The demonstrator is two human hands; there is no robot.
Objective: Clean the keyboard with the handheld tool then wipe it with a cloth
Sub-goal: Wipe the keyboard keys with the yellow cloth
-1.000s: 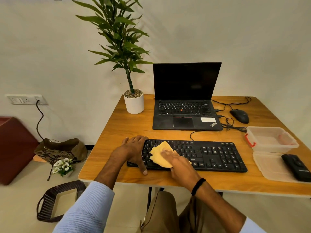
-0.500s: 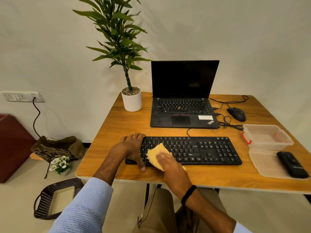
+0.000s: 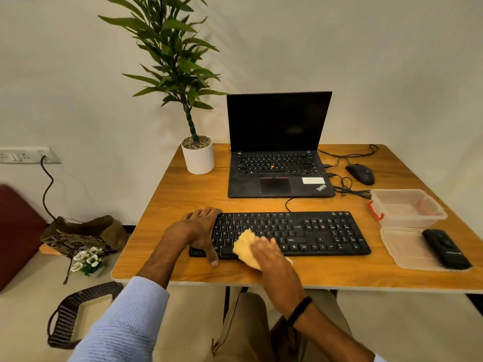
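Observation:
A black keyboard (image 3: 313,232) lies across the near half of the wooden table (image 3: 183,194). My left hand (image 3: 201,231) rests on the keyboard's left end, fingers spread over its edge and thumb on the near side. My right hand (image 3: 266,254) presses a yellow cloth (image 3: 244,244) flat onto the lower left keys near the front edge. Part of the cloth is hidden under that hand. The black handheld tool (image 3: 445,249) lies on a clear plastic lid (image 3: 407,250) at the table's right side.
An open black laptop (image 3: 277,152) stands behind the keyboard, with a potted plant (image 3: 197,158) to its left. A mouse (image 3: 360,173) and loose cables lie at the back right, beside a clear plastic box (image 3: 405,207). A basket (image 3: 78,314) and bag sit on the floor at left.
My right hand has slid the cloth back toward the keyboard's front edge, then slightly rightward. The left hand has stayed on the keyboard's left end.

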